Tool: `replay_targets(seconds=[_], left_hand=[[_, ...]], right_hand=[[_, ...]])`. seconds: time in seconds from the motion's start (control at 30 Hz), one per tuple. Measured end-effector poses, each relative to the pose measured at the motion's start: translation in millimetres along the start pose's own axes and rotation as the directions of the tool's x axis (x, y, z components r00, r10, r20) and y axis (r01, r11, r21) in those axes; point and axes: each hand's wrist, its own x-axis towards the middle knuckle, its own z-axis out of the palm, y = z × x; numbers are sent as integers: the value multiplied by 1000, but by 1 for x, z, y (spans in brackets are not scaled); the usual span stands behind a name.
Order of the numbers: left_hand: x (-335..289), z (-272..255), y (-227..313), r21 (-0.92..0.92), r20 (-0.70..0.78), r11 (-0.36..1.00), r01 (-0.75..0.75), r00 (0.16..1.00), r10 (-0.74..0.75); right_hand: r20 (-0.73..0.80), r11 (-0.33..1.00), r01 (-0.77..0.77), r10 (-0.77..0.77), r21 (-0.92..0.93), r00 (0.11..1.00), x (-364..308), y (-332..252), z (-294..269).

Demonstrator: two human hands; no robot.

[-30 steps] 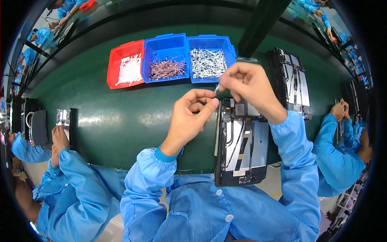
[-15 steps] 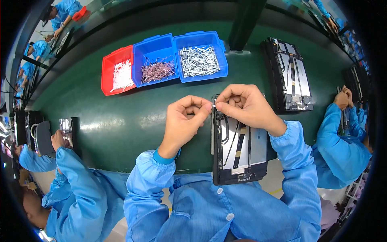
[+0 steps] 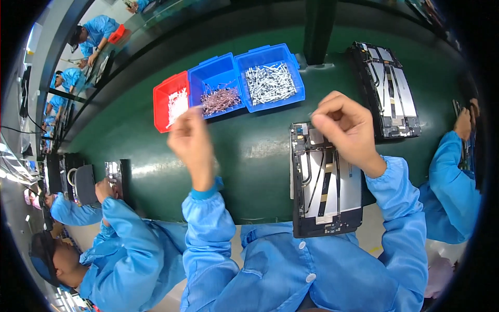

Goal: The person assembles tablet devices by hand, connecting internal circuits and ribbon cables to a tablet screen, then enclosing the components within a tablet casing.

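My left hand point(image 3: 191, 145) is smeared by motion beside the near edge of the red bin point(image 3: 162, 93). Its fingers look pinched, with a small white piece point(image 3: 197, 108) at their tips. Over the far end of an opened tablet-like device point(image 3: 325, 192), my right hand point(image 3: 347, 127) is closed in a pinch. Something tiny and pale shows at its fingertips, too small to name. The device lies in front of me, its inner side up, showing a silver panel, black cables and a dark frame. My right fingers hide part of its far end.
White strips fill part of the red bin. Next to it, one blue bin point(image 3: 210, 73) holds thin reddish-brown pieces, another point(image 3: 283, 54) white-and-dark strips. Stacked devices point(image 3: 387, 93) stand at the right, near a dark post point(image 3: 318, 36). Co-workers sit on both sides of the green table point(image 3: 249, 177).
My hands, fingertips together over the device's far end before, have parted. The left has moved left toward the red bin; the right stays near the device. The whole view has shifted slightly.
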Motion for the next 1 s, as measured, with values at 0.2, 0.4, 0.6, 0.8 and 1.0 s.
replay_targets(seconds=[0.2, 0.4, 0.6, 0.8, 1.0], left_hand=[[55, -45, -16, 879, 33, 430, -206, 926, 376], [1, -11, 26, 543, 99, 773, -328, 939, 329], [-75, 19, 48, 429, 658, 901, -68, 707, -261], [-107, 2, 43, 366, 734, 928, 72, 591, -335], [-123, 9, 46, 296, 738, 897, 330, 518, -434]], right_hand=[[-371, 991, -124, 100, -41, 923, -5, 9, -27], [-396, 864, -232, 42, -446, 917, 13, 44, -58], [-446, 834, -305, 80, -459, 892, 11, 50, -76], [-391, 828, -228, 11, -513, 920, -7, 45, -114], [-533, 975, -129, 13, -180, 846, -63, 27, -52]])
